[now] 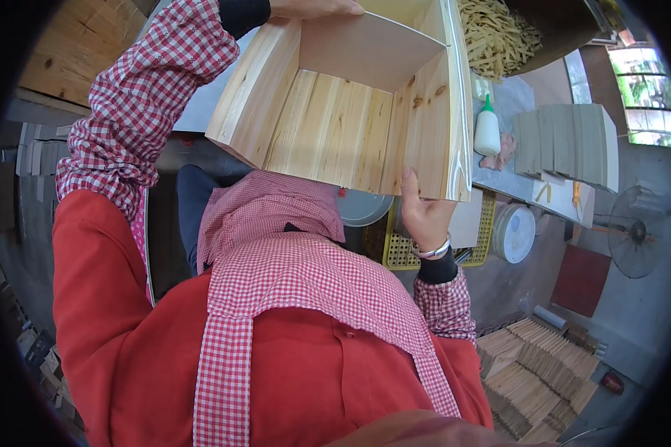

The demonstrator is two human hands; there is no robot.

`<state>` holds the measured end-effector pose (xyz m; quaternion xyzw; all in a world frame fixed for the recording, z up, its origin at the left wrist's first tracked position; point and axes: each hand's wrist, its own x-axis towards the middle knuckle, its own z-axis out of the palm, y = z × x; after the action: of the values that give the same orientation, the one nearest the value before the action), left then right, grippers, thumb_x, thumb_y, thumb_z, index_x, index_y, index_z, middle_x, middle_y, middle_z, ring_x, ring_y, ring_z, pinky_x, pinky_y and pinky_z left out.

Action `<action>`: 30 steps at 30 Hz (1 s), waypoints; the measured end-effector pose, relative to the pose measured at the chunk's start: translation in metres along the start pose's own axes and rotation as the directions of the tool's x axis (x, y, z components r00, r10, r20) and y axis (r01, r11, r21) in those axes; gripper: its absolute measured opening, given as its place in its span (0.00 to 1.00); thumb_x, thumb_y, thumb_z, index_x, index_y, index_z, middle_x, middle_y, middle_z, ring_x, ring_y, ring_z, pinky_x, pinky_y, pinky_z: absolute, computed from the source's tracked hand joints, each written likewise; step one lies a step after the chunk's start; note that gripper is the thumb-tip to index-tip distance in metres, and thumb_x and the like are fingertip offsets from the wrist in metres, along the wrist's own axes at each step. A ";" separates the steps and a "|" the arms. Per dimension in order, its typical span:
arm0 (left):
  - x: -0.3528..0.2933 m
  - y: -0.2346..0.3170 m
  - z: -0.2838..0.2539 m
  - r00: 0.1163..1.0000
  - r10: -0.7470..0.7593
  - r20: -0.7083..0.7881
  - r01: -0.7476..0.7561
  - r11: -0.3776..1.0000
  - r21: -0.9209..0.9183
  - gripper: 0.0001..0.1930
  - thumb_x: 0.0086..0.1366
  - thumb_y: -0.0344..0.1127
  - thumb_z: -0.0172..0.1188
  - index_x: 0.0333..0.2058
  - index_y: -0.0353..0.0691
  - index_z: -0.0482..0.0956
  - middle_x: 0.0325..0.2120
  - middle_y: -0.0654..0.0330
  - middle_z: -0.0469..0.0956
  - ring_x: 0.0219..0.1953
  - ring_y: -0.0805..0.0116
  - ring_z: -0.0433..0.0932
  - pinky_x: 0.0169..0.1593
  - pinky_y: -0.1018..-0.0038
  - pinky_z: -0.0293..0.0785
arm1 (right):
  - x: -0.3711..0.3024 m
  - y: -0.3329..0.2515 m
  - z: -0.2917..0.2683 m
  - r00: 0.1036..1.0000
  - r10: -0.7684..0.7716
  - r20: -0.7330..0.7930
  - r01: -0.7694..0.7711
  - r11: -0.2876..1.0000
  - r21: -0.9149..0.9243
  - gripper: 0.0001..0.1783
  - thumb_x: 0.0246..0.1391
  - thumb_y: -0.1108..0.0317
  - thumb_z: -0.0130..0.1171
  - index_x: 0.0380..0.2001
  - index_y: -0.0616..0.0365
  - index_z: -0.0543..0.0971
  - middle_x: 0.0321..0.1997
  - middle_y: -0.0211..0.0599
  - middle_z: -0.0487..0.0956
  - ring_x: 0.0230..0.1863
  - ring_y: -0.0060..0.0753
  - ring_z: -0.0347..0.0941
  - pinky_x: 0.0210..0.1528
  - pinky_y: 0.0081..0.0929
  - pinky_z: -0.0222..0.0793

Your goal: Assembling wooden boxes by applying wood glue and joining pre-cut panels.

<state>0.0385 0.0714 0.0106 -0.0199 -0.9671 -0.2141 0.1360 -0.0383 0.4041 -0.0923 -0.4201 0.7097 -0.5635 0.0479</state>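
Note:
An open box of pale, knotty wood (pixel 328 123) is tilted in front of me, above my apron and by the table edge. A smooth, lighter panel (pixel 369 56) stands across its inside, between the two side walls. My left hand (pixel 319 7) is closed at the far left, fingers over the top edge by that panel; the picture's edge cuts off part of it. Gripping the near end of the right wall, my right hand (pixel 427 217) has its thumb up against the wood, with the other fingers hidden beneath.
Right of the box, a white squeeze bottle with green cap (pixel 487 132) stands on the table near a row of grey boards (pixel 566 145). Thin wood strips (pixel 496 37) lie heaped behind. Below are a yellow basket (pixel 486 227), a round white lid (pixel 516 232), a fan (pixel 637 231) and stacked wood pieces (pixel 537 376).

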 end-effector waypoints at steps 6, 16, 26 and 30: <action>0.011 0.000 0.006 0.977 -0.212 0.035 0.208 0.974 0.085 0.13 0.60 0.42 0.58 0.29 0.38 0.83 0.39 0.46 0.79 0.57 0.51 0.69 0.63 0.48 0.51 | -0.002 -0.005 -0.001 0.998 0.048 0.032 -0.048 0.999 0.004 0.16 0.52 0.75 0.60 0.44 0.69 0.74 0.37 0.43 0.80 0.37 0.34 0.79 0.40 0.28 0.73; 0.000 0.012 -0.010 0.991 -0.121 0.061 0.129 0.979 -0.158 0.13 0.59 0.41 0.58 0.29 0.37 0.83 0.39 0.44 0.79 0.56 0.50 0.70 0.62 0.52 0.54 | -0.004 -0.005 -0.002 0.993 0.098 0.062 -0.093 0.993 -0.070 0.17 0.52 0.76 0.61 0.45 0.69 0.72 0.37 0.41 0.78 0.36 0.31 0.77 0.39 0.27 0.72; 0.009 0.000 0.009 0.975 -0.222 -0.029 0.224 0.972 0.076 0.13 0.59 0.40 0.57 0.30 0.36 0.84 0.42 0.42 0.77 0.55 0.47 0.70 0.60 0.56 0.57 | -0.010 -0.005 -0.007 0.976 0.176 0.127 -0.151 0.971 -0.184 0.20 0.55 0.73 0.60 0.50 0.69 0.70 0.46 0.43 0.76 0.45 0.33 0.74 0.47 0.28 0.70; 0.010 0.003 0.004 0.971 -0.232 0.057 0.229 0.971 0.062 0.13 0.60 0.40 0.57 0.29 0.35 0.83 0.44 0.41 0.76 0.55 0.47 0.69 0.60 0.55 0.57 | -0.011 -0.002 -0.006 0.977 0.147 0.154 -0.107 0.965 -0.238 0.19 0.54 0.74 0.60 0.48 0.69 0.71 0.44 0.43 0.77 0.43 0.34 0.76 0.45 0.28 0.71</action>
<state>0.0282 0.0757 0.0112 0.0896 -0.9722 -0.2009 0.0800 -0.0334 0.4164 -0.0930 -0.4228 0.7888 -0.4358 0.0957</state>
